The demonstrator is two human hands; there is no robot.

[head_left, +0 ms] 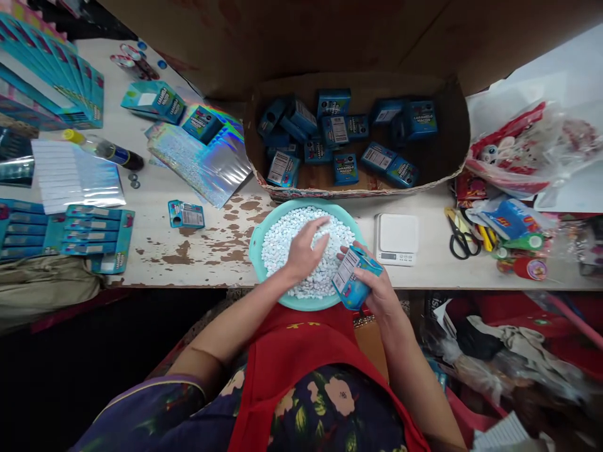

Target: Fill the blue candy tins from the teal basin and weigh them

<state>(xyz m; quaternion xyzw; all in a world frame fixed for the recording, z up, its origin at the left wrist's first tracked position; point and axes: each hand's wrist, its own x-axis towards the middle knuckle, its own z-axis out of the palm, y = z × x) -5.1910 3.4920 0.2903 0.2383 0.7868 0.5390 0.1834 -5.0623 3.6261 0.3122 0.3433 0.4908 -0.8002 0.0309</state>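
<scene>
A round mint-green basin (257, 251) full of small white candies (282, 232) sits at the table's front edge. Over the candies is my left hand (306, 251), its thumb and fingers curved but apart, with nothing visible in them. My right hand (380, 292) grips a blue candy box (352, 279) by its side, tilted above the basin's right rim. Printed panels of this box face up; whether its top is open I cannot tell.
Behind the basin, a cardboard carton (325, 191) holds several blue boxes. A white scale (397, 235) and black scissors (461, 242) lie to the right. Leftward are a single blue box (186, 215), holographic sheets (200, 163), a bottle (106, 150) and stacked flat boxes (92, 229).
</scene>
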